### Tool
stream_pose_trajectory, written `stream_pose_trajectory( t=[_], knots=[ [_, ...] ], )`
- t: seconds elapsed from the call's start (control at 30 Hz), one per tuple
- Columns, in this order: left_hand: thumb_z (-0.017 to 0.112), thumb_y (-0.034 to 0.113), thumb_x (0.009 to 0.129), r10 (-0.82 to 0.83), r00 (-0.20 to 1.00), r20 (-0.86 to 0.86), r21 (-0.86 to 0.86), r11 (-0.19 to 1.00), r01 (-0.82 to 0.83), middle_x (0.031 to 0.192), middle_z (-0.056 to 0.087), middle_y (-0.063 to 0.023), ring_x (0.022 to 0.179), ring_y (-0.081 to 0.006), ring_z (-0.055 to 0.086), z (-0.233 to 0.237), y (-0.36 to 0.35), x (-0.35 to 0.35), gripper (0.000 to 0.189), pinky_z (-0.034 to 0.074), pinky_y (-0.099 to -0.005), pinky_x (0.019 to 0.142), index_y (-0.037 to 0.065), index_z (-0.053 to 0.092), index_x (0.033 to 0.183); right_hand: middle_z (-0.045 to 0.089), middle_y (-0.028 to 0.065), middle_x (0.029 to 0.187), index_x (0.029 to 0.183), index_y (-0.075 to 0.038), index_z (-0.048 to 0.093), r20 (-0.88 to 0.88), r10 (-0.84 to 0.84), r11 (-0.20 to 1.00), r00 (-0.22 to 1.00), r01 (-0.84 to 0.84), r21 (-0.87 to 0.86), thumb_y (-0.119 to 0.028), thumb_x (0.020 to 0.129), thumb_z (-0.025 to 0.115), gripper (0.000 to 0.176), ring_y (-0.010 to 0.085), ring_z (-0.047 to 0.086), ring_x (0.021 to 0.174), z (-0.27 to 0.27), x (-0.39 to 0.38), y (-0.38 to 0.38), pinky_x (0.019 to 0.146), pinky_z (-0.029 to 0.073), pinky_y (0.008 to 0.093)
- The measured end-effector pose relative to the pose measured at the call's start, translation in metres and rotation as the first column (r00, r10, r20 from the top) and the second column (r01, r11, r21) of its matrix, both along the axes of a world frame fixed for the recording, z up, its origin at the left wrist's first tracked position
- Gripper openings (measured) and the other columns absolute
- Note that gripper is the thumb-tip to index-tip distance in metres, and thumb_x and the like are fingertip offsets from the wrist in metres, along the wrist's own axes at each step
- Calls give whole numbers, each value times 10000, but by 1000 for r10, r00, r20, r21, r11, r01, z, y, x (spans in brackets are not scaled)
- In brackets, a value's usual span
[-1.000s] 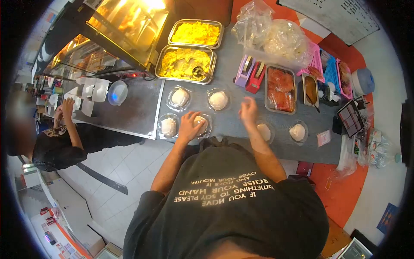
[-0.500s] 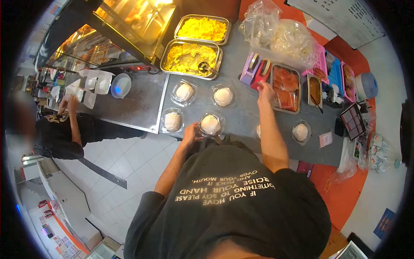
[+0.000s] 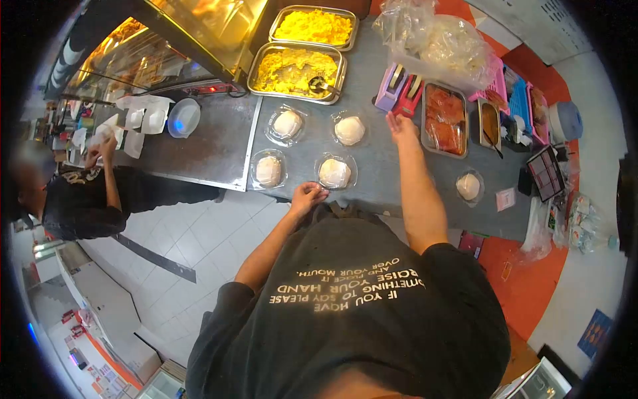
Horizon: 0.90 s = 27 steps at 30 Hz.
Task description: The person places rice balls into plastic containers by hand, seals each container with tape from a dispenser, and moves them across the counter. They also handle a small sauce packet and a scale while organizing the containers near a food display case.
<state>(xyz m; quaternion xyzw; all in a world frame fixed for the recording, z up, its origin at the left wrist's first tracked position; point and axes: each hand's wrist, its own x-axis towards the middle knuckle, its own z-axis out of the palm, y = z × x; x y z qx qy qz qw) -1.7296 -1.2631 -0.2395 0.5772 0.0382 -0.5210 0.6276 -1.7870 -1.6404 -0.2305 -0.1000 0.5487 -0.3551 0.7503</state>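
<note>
My left hand (image 3: 310,197) is at the counter's front edge, fingers curled, just below a clear container with a round white bun (image 3: 334,172). What its fingertips pinch, if anything, is too small to tell. My right hand (image 3: 402,126) reaches forward with its fingers at the near end of a red tape dispenser (image 3: 409,96); a purple tape dispenser (image 3: 391,87) stands beside that. More packed buns lie left of my right arm, among them one at the upper left (image 3: 287,124), and another (image 3: 468,187) lies to the right.
Two trays of yellow food (image 3: 297,71) stand at the back beside a glass warming cabinet. A tray of reddish slices (image 3: 445,120), a sauce pan (image 3: 490,124) and plastic bags (image 3: 452,53) are on the right. A co-worker (image 3: 86,199) handles white packaging at the left.
My left hand has come away from the side of the near container and lies lower. My right hand has shifted to the near end of the red dispenser. The view has shifted slightly.
</note>
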Motion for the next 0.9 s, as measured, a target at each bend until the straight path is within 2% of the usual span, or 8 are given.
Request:
stream_pose_trajectory(
  t=[0.1, 0.2, 0.27, 0.37, 0.47, 0.53, 0.73, 0.9],
  knots=[
    [496, 89, 935, -77, 993, -93, -80, 994, 69, 1026, 586, -164, 1003, -279, 614, -4, 1, 1, 114, 531, -379, 857, 23, 443, 1011, 595, 190, 899, 921, 59, 504, 283, -40, 984, 958, -11, 177, 46, 824, 538, 104, 338, 644, 829, -20, -1, -10, 704, 588, 465],
    [508, 128, 936, -100, 982, -160, -125, 989, 80, 997, 599, -164, 1003, -276, 617, -5, 2, 2, 143, 538, -349, 831, 24, 436, 1003, 571, 188, 885, 956, 49, 498, 241, 46, 993, 969, -71, 95, 13, 849, 520, 115, 325, 640, 785, -7, -7, -7, 696, 577, 471],
    [502, 127, 938, -89, 981, -175, -121, 990, 68, 1004, 583, -155, 1017, -281, 611, -8, 0, 5, 139, 532, -353, 845, 27, 427, 1000, 573, 164, 865, 939, 44, 515, -203, 217, 975, 955, -224, -12, 22, 837, 525, 105, 303, 639, 798, 8, -14, 4, 682, 569, 482],
    [489, 117, 942, -79, 972, -222, -116, 992, 55, 1013, 564, -138, 1055, -296, 590, -8, 0, 2, 121, 514, -372, 882, 27, 429, 996, 582, 108, 824, 920, 3, 545, -344, 244, 954, 907, -287, -81, -63, 849, 561, 98, 220, 631, 702, 17, -27, 25, 597, 551, 392],
    [475, 114, 948, -89, 969, -229, -79, 994, 72, 1021, 553, -123, 1088, -305, 571, -14, 3, 0, 106, 489, -388, 924, 23, 441, 989, 587, 59, 762, 881, -43, 577, -260, 478, 809, 839, -536, -241, -178, 853, 600, 139, 141, 576, 556, 85, -27, 78, 491, 476, 286],
    [461, 116, 953, -92, 959, -266, -127, 990, 60, 1028, 555, -129, 1090, -297, 571, -10, -1, 2, 92, 484, -381, 931, 29, 438, 973, 581, 14, 702, 850, -86, 599, -22, 671, 680, 741, -626, -382, -266, 852, 614, 181, 101, 529, 499, 80, -47, 114, 450, 407, 233],
    [438, 112, 961, -117, 955, -272, -132, 988, 83, 1045, 549, -133, 1068, -280, 585, -10, -3, 4, 89, 497, -354, 903, 31, 403, 972, 564, 9, 610, 766, -63, 595, -234, 859, 423, 455, -889, -178, -292, 853, 648, 250, 104, 550, 466, 39, -88, 237, 420, 399, 224],
    [449, 111, 955, -131, 960, -247, -93, 989, 111, 1041, 581, -136, 1064, -283, 590, -11, -4, 4, 70, 492, -371, 918, 44, 429, 957, 564, 17, 624, 785, -35, 605, -289, 796, 520, 532, -845, -124, -336, 856, 641, 311, 112, 573, 484, 12, -78, 255, 394, 385, 221]
  ],
)
